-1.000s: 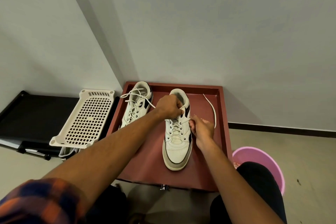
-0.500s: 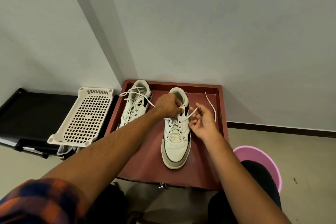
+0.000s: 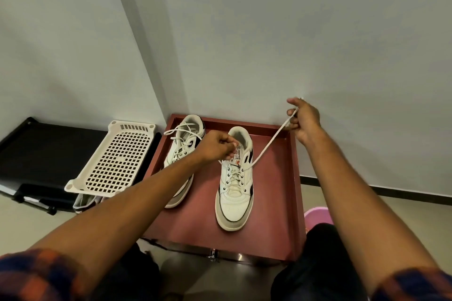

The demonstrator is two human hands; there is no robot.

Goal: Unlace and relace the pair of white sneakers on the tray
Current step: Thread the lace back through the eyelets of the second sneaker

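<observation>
Two white sneakers stand on a dark red tray (image 3: 276, 215). The right sneaker (image 3: 234, 193) points its toe toward me in the tray's middle. My left hand (image 3: 217, 145) pinches its tongue and the left lace end near the collar. My right hand (image 3: 303, 118) is raised above the tray's far right corner, gripping the white lace (image 3: 266, 146), which runs taut from an upper right eyelet. The left sneaker (image 3: 184, 151) lies beside it with loose laces, partly hidden by my left forearm.
A white perforated plastic rack (image 3: 115, 161) leans on a black shelf (image 3: 49, 144) left of the tray, with another shoe (image 3: 84, 201) under it. A pink bucket (image 3: 318, 215) sits on the floor at the right. Grey walls meet in a corner behind the tray.
My right hand has pulled the lace up and to the right, from beside the sneaker to above the tray's corner, drawing it taut. My left hand stays at the tongue.
</observation>
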